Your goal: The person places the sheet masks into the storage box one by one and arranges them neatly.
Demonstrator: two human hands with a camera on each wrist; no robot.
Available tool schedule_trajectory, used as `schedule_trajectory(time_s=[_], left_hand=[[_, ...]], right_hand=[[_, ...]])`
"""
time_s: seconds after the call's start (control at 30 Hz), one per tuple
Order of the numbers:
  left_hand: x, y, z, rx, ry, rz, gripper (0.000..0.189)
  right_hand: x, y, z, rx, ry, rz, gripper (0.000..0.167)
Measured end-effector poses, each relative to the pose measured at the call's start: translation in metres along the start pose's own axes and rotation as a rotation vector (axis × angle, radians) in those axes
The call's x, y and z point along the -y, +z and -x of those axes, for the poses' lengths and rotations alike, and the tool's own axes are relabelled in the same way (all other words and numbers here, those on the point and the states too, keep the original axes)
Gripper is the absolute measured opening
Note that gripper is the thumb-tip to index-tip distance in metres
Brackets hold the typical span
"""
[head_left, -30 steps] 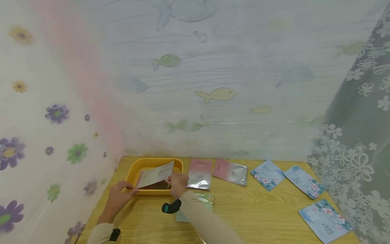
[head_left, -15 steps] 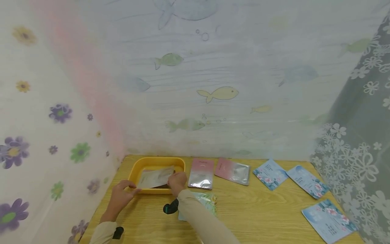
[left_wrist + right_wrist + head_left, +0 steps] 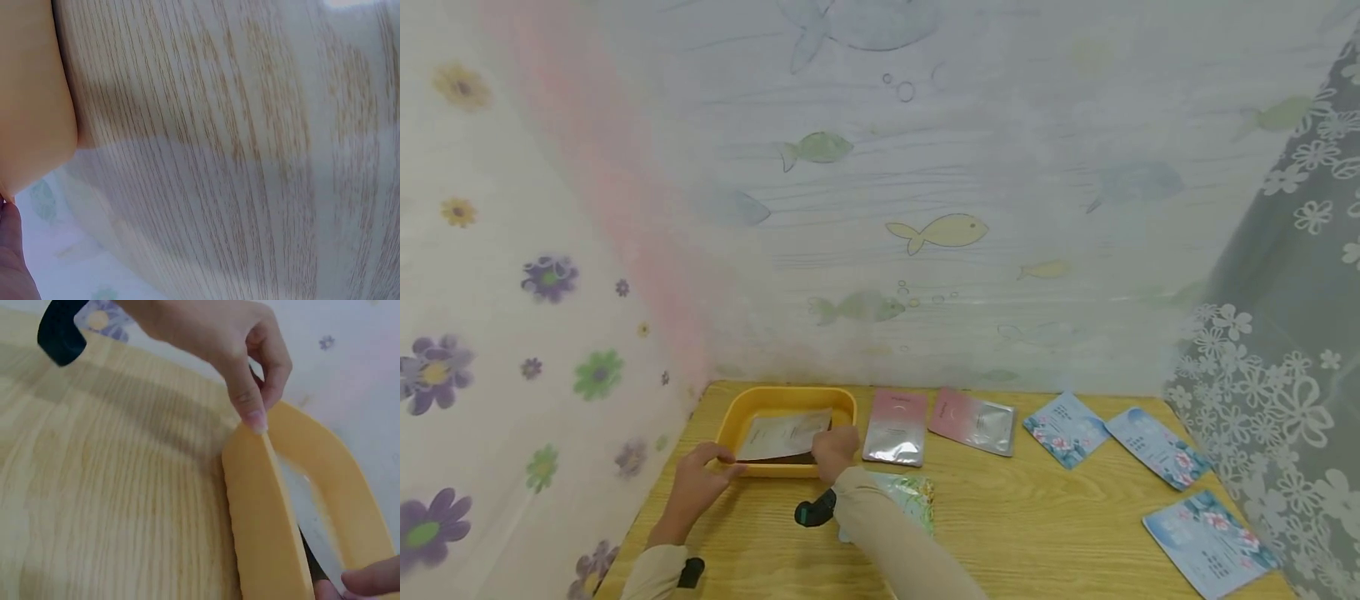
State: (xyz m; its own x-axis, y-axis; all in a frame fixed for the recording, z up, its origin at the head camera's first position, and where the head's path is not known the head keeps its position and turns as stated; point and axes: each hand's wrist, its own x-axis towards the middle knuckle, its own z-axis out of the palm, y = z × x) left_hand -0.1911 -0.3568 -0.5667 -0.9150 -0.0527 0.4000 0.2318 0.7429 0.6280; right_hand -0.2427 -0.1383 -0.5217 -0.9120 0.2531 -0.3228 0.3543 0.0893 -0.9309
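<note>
In the head view a yellow tray stands at the table's back left. My left hand pinches its near left rim between thumb and fingers, as the right wrist view also shows. A pale, flat face mask sachet lies tilted inside the tray, over a darker one. Reaching over the near right rim, my right hand pinches the pale sachet's right end. Its fingertips appear at the lower right of the right wrist view. The left wrist view mostly shows tabletop beside the tray wall.
Two pink-and-silver sachets lie right of the tray. A green sachet is partly under my right forearm. Three blue flowered sachets lie at the right. Patterned curtains hang behind the wooden table.
My right hand has lowered the raised right end of the pale sachet into the tray. The left hand keeps its hold on the rim. The view has shifted slightly.
</note>
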Motion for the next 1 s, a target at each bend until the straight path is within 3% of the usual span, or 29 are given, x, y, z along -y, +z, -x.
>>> schedule_trajectory(time_s=[0.13,0.23,0.37,0.63,0.8,0.93,1.0], left_hand=[[0.000,0.001,0.000,0.000,-0.001,-0.003,0.019],[0.000,0.002,0.000,-0.013,0.011,-0.010,0.020],[0.001,0.001,0.001,-0.028,0.017,-0.020,0.021],[0.002,0.001,0.000,-0.018,0.000,-0.026,0.021],[0.001,0.000,-0.002,-0.009,0.025,-0.027,0.021],[0.003,0.001,-0.002,-0.017,0.071,-0.042,0.022],[0.004,0.002,-0.002,-0.050,0.138,-0.061,0.025]], right_hand=[[-0.002,-0.004,0.001,0.098,-0.100,0.122,0.027],[-0.003,-0.009,0.002,0.172,-0.264,0.249,0.038],[-0.002,-0.016,0.004,0.244,-0.445,0.345,0.043],[0.008,-0.030,-0.001,0.376,-0.654,0.483,0.037],[0.023,-0.044,-0.007,0.477,-0.713,0.564,0.007],[0.032,-0.056,-0.011,0.545,-0.723,0.602,0.008],[0.035,-0.063,-0.011,0.580,-0.721,0.605,0.008]])
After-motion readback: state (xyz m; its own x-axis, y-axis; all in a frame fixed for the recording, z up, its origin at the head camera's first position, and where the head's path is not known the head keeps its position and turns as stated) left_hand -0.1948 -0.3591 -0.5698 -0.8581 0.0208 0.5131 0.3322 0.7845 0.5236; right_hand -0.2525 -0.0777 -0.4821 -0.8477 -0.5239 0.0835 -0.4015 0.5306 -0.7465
